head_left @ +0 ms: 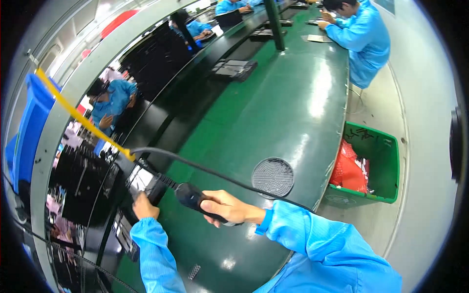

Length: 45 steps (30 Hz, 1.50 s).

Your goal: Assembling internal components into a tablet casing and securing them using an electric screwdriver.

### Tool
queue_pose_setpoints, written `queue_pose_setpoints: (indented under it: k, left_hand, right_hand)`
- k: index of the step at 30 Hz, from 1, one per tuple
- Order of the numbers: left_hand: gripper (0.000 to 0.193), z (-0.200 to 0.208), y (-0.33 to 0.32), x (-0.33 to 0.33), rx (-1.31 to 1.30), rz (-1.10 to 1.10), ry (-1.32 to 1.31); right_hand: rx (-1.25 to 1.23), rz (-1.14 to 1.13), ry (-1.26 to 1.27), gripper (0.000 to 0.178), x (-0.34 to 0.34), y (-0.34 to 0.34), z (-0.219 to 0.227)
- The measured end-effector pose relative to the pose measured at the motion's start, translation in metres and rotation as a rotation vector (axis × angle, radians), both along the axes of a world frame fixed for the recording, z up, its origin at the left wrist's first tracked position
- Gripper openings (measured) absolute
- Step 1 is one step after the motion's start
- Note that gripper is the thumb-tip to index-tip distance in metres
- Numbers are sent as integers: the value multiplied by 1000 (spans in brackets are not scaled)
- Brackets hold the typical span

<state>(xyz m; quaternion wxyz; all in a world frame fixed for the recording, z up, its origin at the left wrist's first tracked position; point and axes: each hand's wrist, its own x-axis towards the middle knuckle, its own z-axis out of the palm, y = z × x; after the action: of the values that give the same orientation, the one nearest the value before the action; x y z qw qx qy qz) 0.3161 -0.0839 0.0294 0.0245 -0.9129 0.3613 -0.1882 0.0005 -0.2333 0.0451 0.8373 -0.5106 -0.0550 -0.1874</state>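
My right hand (224, 207) is wrapped round a black electric screwdriver (188, 195), held above the green bench. The tool lies tilted, its ribbed cord end toward the upper left; its other end is partly hidden by my hand. My left hand (145, 206) reaches to the near edge of a black tray (157, 188) at the bench's left side. A whitish flat part (141, 179) lies in that tray. The left fingertips are small and blurred, so whether they hold anything does not show.
The black cord (220, 175) arcs across the bench from a yellow strap (83, 119). A round ridged dark mat (272, 177) lies on the green bench (234, 141). Beside it stands a green bin (376, 195) with red bags. More trays (234, 68) line the left; a co-worker (364, 39) sits far right.
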Motion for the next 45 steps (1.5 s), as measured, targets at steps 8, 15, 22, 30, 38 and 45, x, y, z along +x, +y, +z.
queue_pose_setpoints:
  k: [8,15,22,30,38,45]
  left_hand:
    - [49,35,0,-78,-235,-314,-84]
    - [62,35,60,-227,-196,-647,14]
    - [56,7,91,-309,-101,-652,391]
    - [23,9,140,-295,-457,-403,386]
    - [30,2,205,-230,-443,181,699]
    - [32,2,201,-219,-501,95,869]
  right_hand:
    - [-159,-133,-2,34,-3,-23,0]
    - [-115,-359,21,36,-5,-28,-10]
    - [-176,-380,-26,34,-12,-29,3]
    - [-475,-579,134,40,-14,-32,0]
    - [-463,-651,134,35,-12,-25,0]
    - [-413,-690,105,45,-11,-12,3]
